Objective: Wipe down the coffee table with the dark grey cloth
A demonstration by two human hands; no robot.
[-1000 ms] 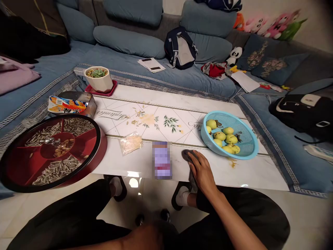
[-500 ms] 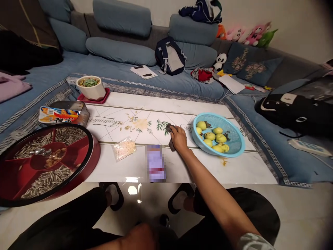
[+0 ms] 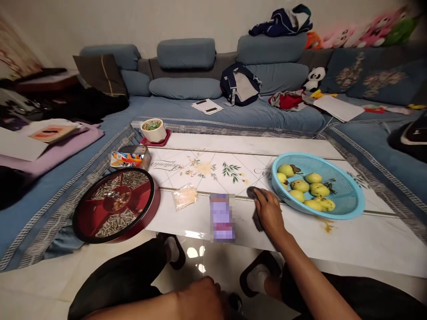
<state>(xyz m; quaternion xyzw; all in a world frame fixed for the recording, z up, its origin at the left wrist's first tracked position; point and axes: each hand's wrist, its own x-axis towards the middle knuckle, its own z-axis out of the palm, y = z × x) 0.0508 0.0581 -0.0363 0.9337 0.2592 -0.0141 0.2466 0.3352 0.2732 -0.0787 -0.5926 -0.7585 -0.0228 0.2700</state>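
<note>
My right hand [image 3: 269, 214] is on the white patterned table [image 3: 207, 142], its fingers closed over a dark grey object [image 3: 252, 192]. Most of that object is under the fingers, so its kind does not show. Just right of this hand stands a light blue plastic basket [image 3: 350, 200] with several yellow-green fruits [image 3: 300, 186] in it. Left of the hand lies a blurred-out purple rectangle [image 3: 222, 218], near the table's front edge. Low in view, by my legs, is my left hand [image 3: 203, 298]; its back faces me and its fingers are largely hidden.
A clear packet of thin sticks [image 3: 185, 197] lies left of the purple rectangle. Farther left is a round red snack tray [image 3: 154, 202] with seeds and nuts. Behind it are a metal tin [image 3: 144, 154] and a potted succulent [image 3: 154, 130]. A blue sofa [image 3: 180, 109] surrounds the table.
The view has swung left and up. My right hand has slid the dark grey object toward me and slightly right, away from the printed leaves. My left hand stays low by my legs.
</note>
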